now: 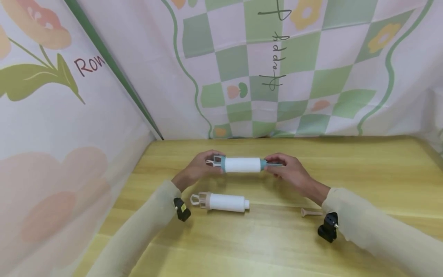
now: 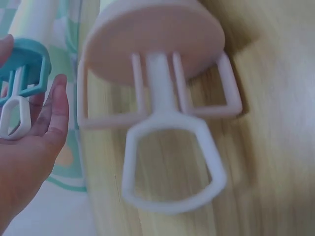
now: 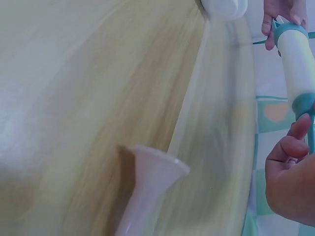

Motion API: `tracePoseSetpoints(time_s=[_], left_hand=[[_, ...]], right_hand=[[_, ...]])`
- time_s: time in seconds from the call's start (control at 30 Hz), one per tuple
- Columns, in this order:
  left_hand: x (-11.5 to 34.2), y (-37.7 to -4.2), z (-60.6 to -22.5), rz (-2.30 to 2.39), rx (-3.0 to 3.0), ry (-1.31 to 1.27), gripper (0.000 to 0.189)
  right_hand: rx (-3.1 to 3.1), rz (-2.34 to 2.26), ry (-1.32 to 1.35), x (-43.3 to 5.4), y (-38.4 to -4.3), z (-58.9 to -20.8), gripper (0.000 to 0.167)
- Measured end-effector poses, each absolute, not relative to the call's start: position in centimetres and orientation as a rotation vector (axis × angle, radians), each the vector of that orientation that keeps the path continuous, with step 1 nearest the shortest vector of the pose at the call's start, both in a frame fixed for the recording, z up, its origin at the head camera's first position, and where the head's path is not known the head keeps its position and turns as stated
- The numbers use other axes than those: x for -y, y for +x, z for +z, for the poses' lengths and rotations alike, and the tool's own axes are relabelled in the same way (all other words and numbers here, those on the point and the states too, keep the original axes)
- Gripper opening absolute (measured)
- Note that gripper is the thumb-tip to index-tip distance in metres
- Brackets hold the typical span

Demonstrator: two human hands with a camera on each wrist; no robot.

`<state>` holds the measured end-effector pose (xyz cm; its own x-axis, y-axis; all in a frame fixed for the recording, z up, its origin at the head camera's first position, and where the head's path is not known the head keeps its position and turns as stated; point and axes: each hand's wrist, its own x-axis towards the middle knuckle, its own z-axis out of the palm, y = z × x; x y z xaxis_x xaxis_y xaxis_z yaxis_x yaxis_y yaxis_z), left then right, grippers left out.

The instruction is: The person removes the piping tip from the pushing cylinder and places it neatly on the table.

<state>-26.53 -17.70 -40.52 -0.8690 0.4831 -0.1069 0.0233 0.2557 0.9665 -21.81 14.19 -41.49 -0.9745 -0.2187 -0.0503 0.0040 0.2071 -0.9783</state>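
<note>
White-and-teal tube [image 1: 243, 165] is held between left hand [image 1: 198, 167], at the teal collar [image 1: 223, 164], and right hand [image 1: 292, 172], pinched at the nozzle [image 1: 275, 164]; nozzle could be pulled askew by uneven force.

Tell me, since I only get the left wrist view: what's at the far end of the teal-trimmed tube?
Observer: The right hand is there, its fingers on the teal tip of the teal-trimmed tube.

Operator: And the far end of the pink-trimmed tube?

Observer: The head view shows the pink-trimmed tube ending in a narrow white neck.

Operator: Anything lying out of my sight?

Observer: Yes, a flared pink piece lies on the table, apart from both tubes, near the right wrist.
</note>
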Motion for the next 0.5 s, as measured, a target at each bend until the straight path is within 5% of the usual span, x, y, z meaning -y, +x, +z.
tracePoseSetpoints(time_s=[0.5], left_hand=[[16.5,-25.4,-39.8,1.713,-2.109,0.458,0.053]], right_hand=[[-2.288,-1.871,-0.23,-15.3,-20.5,-40.8,0.048]])
